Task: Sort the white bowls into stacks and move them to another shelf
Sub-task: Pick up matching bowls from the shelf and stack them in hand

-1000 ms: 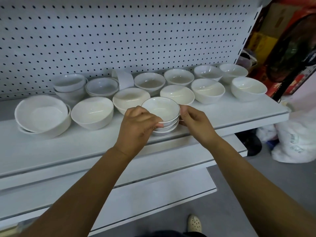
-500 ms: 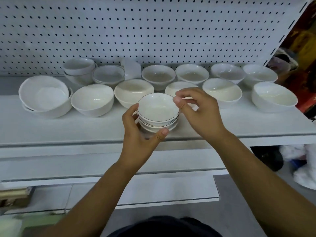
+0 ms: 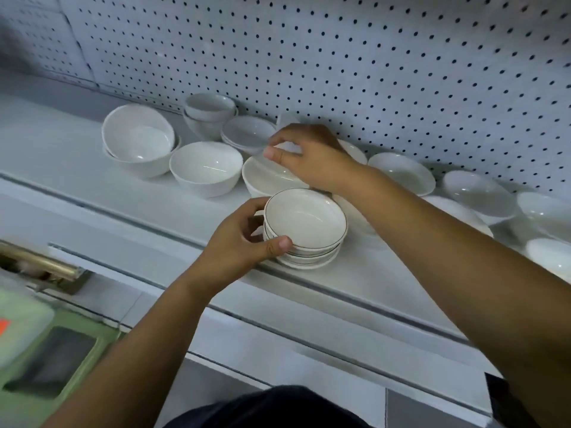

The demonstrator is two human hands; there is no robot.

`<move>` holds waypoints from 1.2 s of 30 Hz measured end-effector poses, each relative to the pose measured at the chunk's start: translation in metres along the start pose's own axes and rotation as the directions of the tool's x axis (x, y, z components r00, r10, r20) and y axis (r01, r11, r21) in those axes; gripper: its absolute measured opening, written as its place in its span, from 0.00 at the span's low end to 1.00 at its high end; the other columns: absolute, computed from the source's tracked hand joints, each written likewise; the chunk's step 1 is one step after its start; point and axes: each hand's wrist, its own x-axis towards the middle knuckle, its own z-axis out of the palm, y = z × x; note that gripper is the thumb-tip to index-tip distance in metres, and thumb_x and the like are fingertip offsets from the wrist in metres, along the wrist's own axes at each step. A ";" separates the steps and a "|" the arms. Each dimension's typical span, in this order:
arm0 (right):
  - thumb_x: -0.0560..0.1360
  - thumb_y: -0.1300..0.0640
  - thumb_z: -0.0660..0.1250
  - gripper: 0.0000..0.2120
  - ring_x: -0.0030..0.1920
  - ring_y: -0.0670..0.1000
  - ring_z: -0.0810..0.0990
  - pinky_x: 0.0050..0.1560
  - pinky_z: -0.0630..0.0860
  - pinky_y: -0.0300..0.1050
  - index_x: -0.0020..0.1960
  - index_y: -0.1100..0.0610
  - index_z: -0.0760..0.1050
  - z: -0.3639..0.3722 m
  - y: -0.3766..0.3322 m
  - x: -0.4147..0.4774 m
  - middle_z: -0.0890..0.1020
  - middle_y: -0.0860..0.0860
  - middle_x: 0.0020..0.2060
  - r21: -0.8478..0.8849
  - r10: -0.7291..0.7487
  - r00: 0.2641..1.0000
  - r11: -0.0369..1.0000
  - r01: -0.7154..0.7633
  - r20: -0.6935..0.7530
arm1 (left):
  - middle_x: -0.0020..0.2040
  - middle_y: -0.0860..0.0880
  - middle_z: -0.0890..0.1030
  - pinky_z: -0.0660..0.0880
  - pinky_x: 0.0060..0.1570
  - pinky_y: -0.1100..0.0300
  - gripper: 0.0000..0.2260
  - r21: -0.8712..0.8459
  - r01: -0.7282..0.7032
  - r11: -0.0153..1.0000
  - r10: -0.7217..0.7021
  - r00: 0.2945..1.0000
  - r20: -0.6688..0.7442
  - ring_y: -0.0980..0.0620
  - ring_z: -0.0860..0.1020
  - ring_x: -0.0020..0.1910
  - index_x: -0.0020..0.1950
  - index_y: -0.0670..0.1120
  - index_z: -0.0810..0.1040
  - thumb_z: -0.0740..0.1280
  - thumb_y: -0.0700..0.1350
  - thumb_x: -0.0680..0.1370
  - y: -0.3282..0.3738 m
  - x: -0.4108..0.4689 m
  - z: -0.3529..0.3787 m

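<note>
A short stack of small white bowls with thin dark rims (image 3: 304, 230) sits near the front edge of the white shelf (image 3: 92, 180). My left hand (image 3: 244, 242) grips its left side, thumb on the front rim. My right hand (image 3: 309, 156) reaches over a wide bowl (image 3: 265, 177) to the back row. Its curved thumb and fingers lie at the right rim of a pile of shallow bowls (image 3: 247, 131); whether they pinch it is unclear. Other white bowls stand around: a deep one (image 3: 205, 168), a nested pair (image 3: 139, 140) and a stacked pair (image 3: 208, 111).
More white bowls (image 3: 401, 173) run along the shelf to the right, under my right forearm. A dotted pegboard (image 3: 370, 72) backs the shelf. Lower shelves (image 3: 278, 350) jut out below. A green box (image 3: 46, 359) and a brass bar (image 3: 37, 261) lie at lower left.
My right hand left the rimmed stack and moved back and left to the shallow bowls. My left hand stays on the stack. The view swung left and tilted.
</note>
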 end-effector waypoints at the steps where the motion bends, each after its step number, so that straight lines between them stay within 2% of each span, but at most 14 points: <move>1: 0.80 0.45 0.70 0.14 0.55 0.46 0.80 0.57 0.74 0.41 0.59 0.52 0.83 0.003 0.003 0.014 0.84 0.44 0.56 -0.040 -0.013 0.999 0.999 0.014 0.039 | 0.64 0.56 0.83 0.79 0.62 0.58 0.32 0.003 0.009 1.000 -0.009 1.000 -0.010 0.53 0.80 0.65 0.68 0.56 0.76 0.79 0.56 0.65 -0.001 0.001 -0.001; 4: 0.80 0.45 0.69 0.13 0.56 0.50 0.82 0.59 0.77 0.47 0.58 0.53 0.83 0.012 0.008 0.050 0.85 0.48 0.56 -0.118 -0.037 0.991 0.992 0.053 0.126 | 0.66 0.51 0.82 0.76 0.69 0.48 0.35 0.008 0.026 1.000 -0.026 1.000 -0.015 0.48 0.79 0.68 0.70 0.51 0.76 0.80 0.54 0.65 -0.002 0.002 -0.004; 11: 0.83 0.46 0.63 0.17 0.49 0.56 0.82 0.54 0.79 0.53 0.51 0.59 0.81 0.035 0.006 0.090 0.84 0.54 0.48 -0.254 -0.066 0.949 0.956 0.149 0.308 | 0.66 0.49 0.83 0.78 0.64 0.52 0.34 -0.048 0.064 0.997 -0.064 0.998 0.003 0.46 0.79 0.67 0.71 0.49 0.77 0.81 0.49 0.65 -0.002 0.003 -0.005; 14: 0.83 0.45 0.63 0.18 0.48 0.56 0.80 0.49 0.76 0.51 0.45 0.58 0.78 0.041 0.011 0.097 0.82 0.52 0.43 -0.271 -0.058 0.933 0.949 0.162 0.354 | 0.65 0.48 0.83 0.78 0.62 0.53 0.33 -0.089 0.066 0.994 -0.066 0.998 0.009 0.45 0.79 0.67 0.70 0.50 0.78 0.80 0.47 0.66 -0.002 0.005 -0.006; 16: 0.83 0.46 0.64 0.16 0.47 0.55 0.79 0.46 0.73 0.49 0.45 0.58 0.79 0.042 0.015 0.099 0.81 0.49 0.42 -0.274 -0.061 0.936 0.948 0.164 0.346 | 0.66 0.47 0.82 0.78 0.63 0.52 0.33 -0.112 0.062 0.992 -0.061 0.998 0.014 0.45 0.79 0.67 0.70 0.49 0.77 0.80 0.46 0.66 -0.002 0.005 -0.007; 19: 0.81 0.45 0.68 0.16 0.50 0.56 0.81 0.52 0.77 0.53 0.51 0.59 0.83 0.043 0.020 0.100 0.85 0.54 0.48 -0.244 -0.083 0.942 0.955 0.169 0.325 | 0.67 0.47 0.82 0.77 0.63 0.53 0.33 -0.124 0.061 0.990 -0.057 0.998 0.035 0.45 0.79 0.68 0.71 0.47 0.76 0.79 0.45 0.67 -0.003 0.005 -0.008; 24: 0.79 0.44 0.70 0.18 0.45 0.57 0.81 0.49 0.76 0.51 0.48 0.59 0.83 0.042 0.023 0.100 0.85 0.55 0.42 -0.203 -0.108 0.959 0.965 0.164 0.263 | 0.67 0.47 0.82 0.78 0.61 0.56 0.36 -0.158 0.071 0.985 -0.063 0.996 0.056 0.46 0.79 0.68 0.70 0.48 0.77 0.84 0.48 0.64 -0.003 0.005 -0.009; 26: 0.79 0.44 0.70 0.18 0.42 0.56 0.80 0.47 0.74 0.49 0.46 0.60 0.83 0.043 0.023 0.101 0.84 0.55 0.39 -0.178 -0.111 0.965 0.972 0.156 0.237 | 0.66 0.47 0.82 0.78 0.61 0.56 0.35 -0.172 0.074 0.982 -0.066 0.996 0.052 0.46 0.79 0.67 0.70 0.48 0.78 0.83 0.46 0.64 -0.002 0.005 -0.010; 30: 0.81 0.48 0.68 0.19 0.38 0.56 0.76 0.42 0.70 0.49 0.39 0.62 0.76 0.044 0.024 0.099 0.78 0.57 0.33 -0.148 -0.125 0.972 0.977 0.156 0.200 | 0.67 0.46 0.82 0.78 0.61 0.56 0.33 -0.162 0.069 0.984 -0.058 0.996 0.068 0.45 0.79 0.67 0.71 0.46 0.77 0.79 0.43 0.67 -0.001 0.005 -0.010; 33: 0.82 0.51 0.67 0.20 0.33 0.53 0.71 0.39 0.66 0.47 0.34 0.56 0.69 0.045 0.023 0.097 0.73 0.52 0.28 -0.099 -0.120 0.983 0.986 0.134 0.138 | 0.67 0.46 0.82 0.78 0.61 0.55 0.34 -0.154 0.072 0.985 -0.061 0.995 0.073 0.45 0.79 0.67 0.72 0.45 0.76 0.81 0.44 0.67 0.000 0.006 -0.011; 36: 0.83 0.54 0.65 0.23 0.32 0.50 0.67 0.38 0.61 0.45 0.31 0.49 0.63 0.044 0.019 0.095 0.69 0.44 0.27 -0.086 -0.074 0.996 0.993 0.078 0.043 | 0.67 0.47 0.82 0.78 0.62 0.54 0.37 -0.153 0.085 0.985 -0.073 0.994 0.085 0.44 0.79 0.68 0.72 0.46 0.76 0.83 0.51 0.66 0.002 0.005 -0.011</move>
